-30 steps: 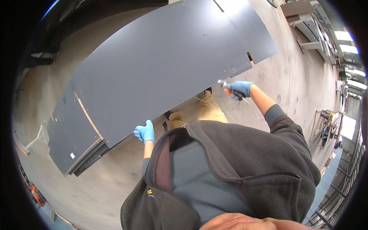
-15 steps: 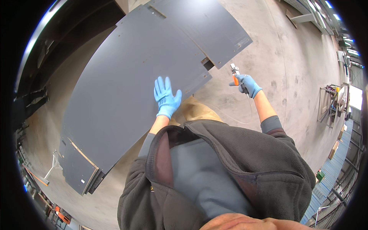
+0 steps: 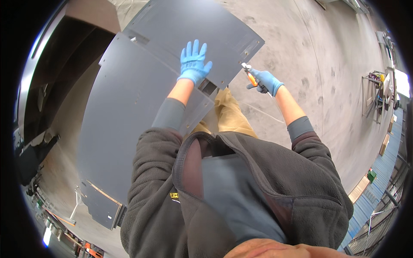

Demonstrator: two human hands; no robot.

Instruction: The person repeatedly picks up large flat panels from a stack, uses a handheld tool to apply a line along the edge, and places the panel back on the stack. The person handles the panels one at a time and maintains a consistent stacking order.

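Observation:
My left hand (image 3: 194, 64), in a blue work glove, is open with its fingers spread above or against a large dark grey panel (image 3: 129, 103); contact is hard to tell. A rectangular cutout (image 3: 208, 88) in the panel lies just below that hand. My right hand (image 3: 267, 81), gloved alike, is closed around an air gun (image 3: 251, 78) with an orange part and a pale metal head. The gun's head points up and left, close to the panel's right edge. From its lower end a thin pale hose (image 3: 260, 110) trails away.
Concrete floor (image 3: 292, 56) stretches to the right. A large dark structure (image 3: 69, 56) stands left of the panel. Farther right is a rack (image 3: 374, 92) with tools and bottles. At lower left, a stand with a pale post (image 3: 76, 204) is beside the panel.
I have shifted along the panel toward its far end. My left hand has moved up and right over it, past the cutout. The air gun is now closer to the panel's edge.

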